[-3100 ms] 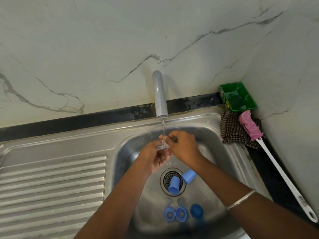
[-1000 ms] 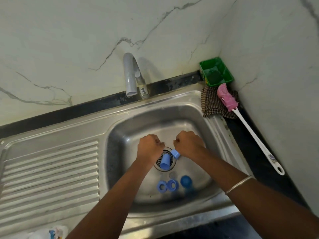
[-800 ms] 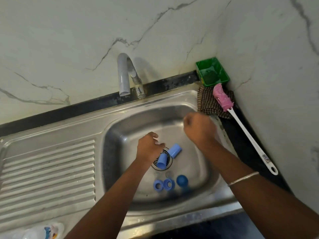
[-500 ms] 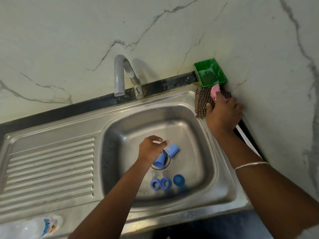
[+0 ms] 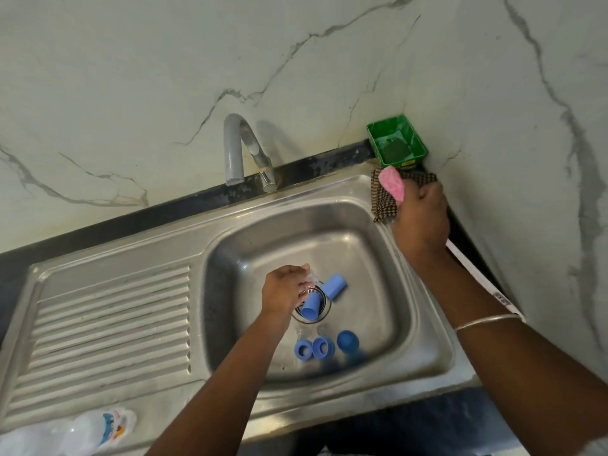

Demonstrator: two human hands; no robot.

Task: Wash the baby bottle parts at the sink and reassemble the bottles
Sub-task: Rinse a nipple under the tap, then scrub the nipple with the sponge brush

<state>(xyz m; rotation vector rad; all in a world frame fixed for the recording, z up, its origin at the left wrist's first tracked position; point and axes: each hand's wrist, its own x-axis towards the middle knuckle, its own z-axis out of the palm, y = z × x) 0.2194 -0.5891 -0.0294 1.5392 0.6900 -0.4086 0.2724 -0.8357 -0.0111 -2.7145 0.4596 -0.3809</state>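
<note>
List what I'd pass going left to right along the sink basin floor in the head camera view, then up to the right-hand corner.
Left hand over the drain, blue cap, second blue cap, then the right hand gripping the pink-headed bottle brush on the checked cloth.

Before you the steel sink [image 5: 424,327] sits in a dark counter [image 5: 98,230]. In its basin lie two blue caps [image 5: 334,286], one over the drain [image 5: 324,309], two blue rings [image 5: 303,349] and a blue lid [image 5: 347,340]. A bottle [image 5: 98,429] lies on the drainboard [image 5: 108,327]; a checked cloth [image 5: 381,202] and a green tray [image 5: 396,141] sit at the far right corner.
</note>
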